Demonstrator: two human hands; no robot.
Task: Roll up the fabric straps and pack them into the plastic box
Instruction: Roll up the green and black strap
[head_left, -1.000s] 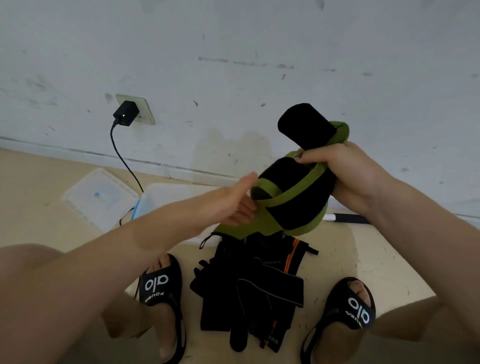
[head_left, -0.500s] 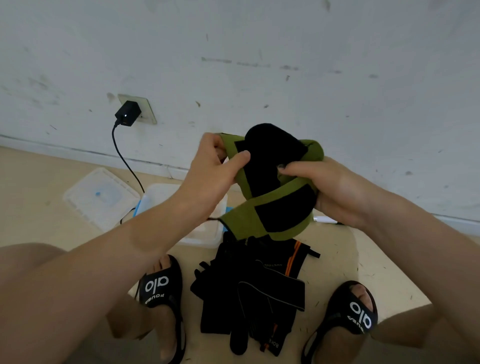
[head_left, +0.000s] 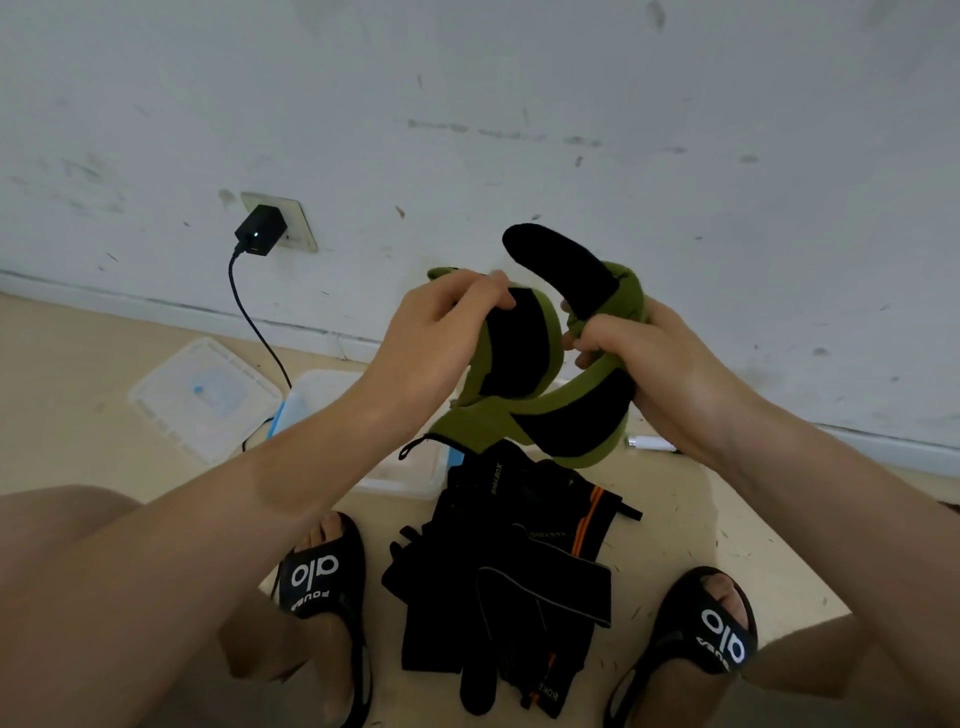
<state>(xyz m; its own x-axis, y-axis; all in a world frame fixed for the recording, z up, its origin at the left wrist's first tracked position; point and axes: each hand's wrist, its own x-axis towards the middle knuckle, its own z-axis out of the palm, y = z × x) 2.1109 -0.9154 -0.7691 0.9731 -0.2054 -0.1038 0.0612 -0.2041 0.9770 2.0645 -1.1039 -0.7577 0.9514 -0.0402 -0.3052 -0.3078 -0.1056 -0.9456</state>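
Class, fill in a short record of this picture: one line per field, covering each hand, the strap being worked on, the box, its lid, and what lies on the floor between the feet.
left hand: grips one loop of the strap
right hand: grips the other part of the strap
green and black strap: held in the air, loosely looped, not yet a tight roll
plastic box: on the floor by the wall, mostly hidden by the left arm
lid: flat on the floor, left of the box
black straps pile: on the floor between the sandals

Two hands (head_left: 441, 332) (head_left: 639, 358), one green strap (head_left: 571, 415), one box (head_left: 405, 473), one lid (head_left: 208, 400), two sandals (head_left: 322, 571) (head_left: 717, 634), one charger (head_left: 260, 230).
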